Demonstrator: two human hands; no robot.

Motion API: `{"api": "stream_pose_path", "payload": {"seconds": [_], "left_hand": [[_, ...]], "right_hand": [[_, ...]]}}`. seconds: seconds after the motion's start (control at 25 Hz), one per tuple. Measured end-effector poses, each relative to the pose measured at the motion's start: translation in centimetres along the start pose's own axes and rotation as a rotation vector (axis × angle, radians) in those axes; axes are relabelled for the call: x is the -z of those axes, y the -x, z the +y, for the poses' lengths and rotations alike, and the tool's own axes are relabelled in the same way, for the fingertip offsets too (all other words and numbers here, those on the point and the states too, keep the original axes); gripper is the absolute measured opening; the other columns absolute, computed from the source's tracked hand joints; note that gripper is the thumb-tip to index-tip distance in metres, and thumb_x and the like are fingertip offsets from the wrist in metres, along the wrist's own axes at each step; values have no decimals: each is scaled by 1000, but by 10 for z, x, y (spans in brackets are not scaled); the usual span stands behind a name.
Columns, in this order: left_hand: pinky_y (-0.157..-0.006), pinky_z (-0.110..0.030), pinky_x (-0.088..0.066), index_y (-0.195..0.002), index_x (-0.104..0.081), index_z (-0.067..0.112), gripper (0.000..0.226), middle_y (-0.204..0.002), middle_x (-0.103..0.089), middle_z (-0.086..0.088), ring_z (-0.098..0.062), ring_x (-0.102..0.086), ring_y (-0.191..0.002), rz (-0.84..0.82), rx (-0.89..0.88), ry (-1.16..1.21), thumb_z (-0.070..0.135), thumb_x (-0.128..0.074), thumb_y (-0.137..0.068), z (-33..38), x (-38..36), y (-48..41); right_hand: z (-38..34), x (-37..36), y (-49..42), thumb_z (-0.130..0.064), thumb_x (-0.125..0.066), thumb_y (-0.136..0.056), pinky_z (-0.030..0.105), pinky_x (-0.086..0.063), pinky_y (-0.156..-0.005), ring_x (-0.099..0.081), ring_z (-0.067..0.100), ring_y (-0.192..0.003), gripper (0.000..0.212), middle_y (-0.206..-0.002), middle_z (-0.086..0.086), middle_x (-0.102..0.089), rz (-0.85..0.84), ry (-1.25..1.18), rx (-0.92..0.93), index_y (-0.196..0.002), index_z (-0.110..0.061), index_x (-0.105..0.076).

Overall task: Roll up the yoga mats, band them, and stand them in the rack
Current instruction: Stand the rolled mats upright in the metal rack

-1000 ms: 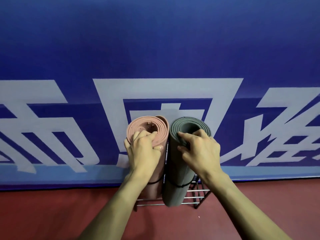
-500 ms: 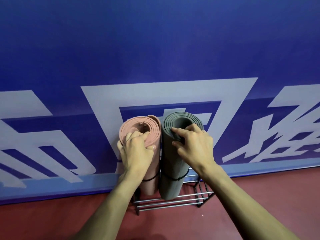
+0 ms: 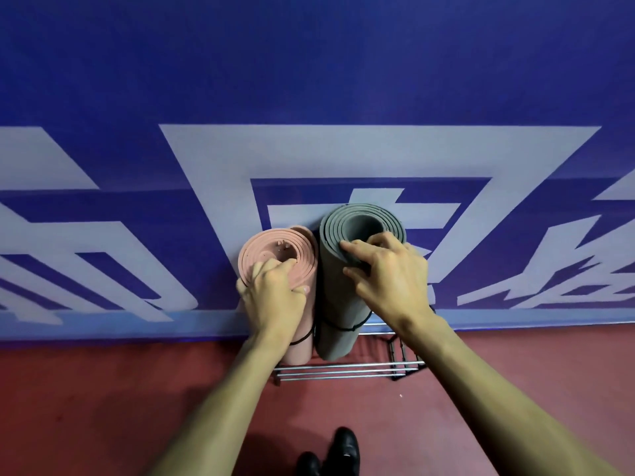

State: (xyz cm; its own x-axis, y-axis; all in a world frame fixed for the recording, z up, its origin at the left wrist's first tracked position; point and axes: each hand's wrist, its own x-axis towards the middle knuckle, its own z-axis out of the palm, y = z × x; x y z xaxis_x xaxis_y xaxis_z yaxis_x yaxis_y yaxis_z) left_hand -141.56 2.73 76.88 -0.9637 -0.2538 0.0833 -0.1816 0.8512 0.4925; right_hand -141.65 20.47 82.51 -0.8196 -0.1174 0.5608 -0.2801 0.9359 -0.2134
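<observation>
Sprawling across the blue wall banner (image 3: 309,63), huge pale characters (image 3: 343,149) run off the edges, too cropped to read. Down front, two rolls stand upright in the wire rack (image 3: 350,370), just beside each other, each ringed low by a black band (image 3: 347,328). The left hand (image 3: 275,293) curls over the pink mat (image 3: 275,247) at its top rim, thumb on the side. The right hand (image 3: 388,280) grips the grey mat (image 3: 338,304) at its rim, forefinger across the spiral, thumb against the roll.
</observation>
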Motion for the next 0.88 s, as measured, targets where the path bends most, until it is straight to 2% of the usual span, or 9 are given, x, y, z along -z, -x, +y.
{"api": "stream_pose_path", "payload": {"seconds": [0.2,0.36,0.6,0.72,0.88], "left_hand": [[-106,-59,-36,-123,-73,25,56,-110,-67,1,-27,-50,-121,-8,0,20,22,-88,-70,2,-25,9],[-108,-57,-34,-123,-73,24,56,-109,-67,2,-26,-50,-121,8,-2,30,22,-89,-69,6,-32,3],[-106,-58,-37,-122,-73,25,58,-106,-67,2,-27,-53,-118,22,6,27,23,-89,-67,5,-44,3],[-103,-56,-41,-120,-74,23,57,-103,-68,1,-28,-55,-113,29,10,24,22,-90,-65,-3,-57,10],[-103,-60,-42,-116,-75,20,55,-99,-67,0,-29,-54,-108,46,27,24,17,-89,-63,-22,-81,16]], "right_hand": [[8,8,15,-25,-100,-49,28,-52,-59,-60,12,-77,52,-78,-13,-66,5,-15,15,-97,-33,-80],[13,6,27,-27,-101,-50,26,-52,-59,-49,10,-88,52,-81,-12,-67,-14,-29,-19,-98,-34,-81],[22,-20,57,-26,-100,-48,22,-53,-56,-66,8,-77,52,-83,-15,-69,-89,-95,-66,-96,-33,-81],[23,-37,67,-25,-99,-53,27,-57,-57,-71,11,-80,51,-88,-14,-72,-107,-140,-92,-101,-31,-81],[29,-66,81,-24,-97,-57,31,-58,-61,-70,13,-83,48,-93,-12,-74,-130,-173,-93,-103,-29,-82]]}}
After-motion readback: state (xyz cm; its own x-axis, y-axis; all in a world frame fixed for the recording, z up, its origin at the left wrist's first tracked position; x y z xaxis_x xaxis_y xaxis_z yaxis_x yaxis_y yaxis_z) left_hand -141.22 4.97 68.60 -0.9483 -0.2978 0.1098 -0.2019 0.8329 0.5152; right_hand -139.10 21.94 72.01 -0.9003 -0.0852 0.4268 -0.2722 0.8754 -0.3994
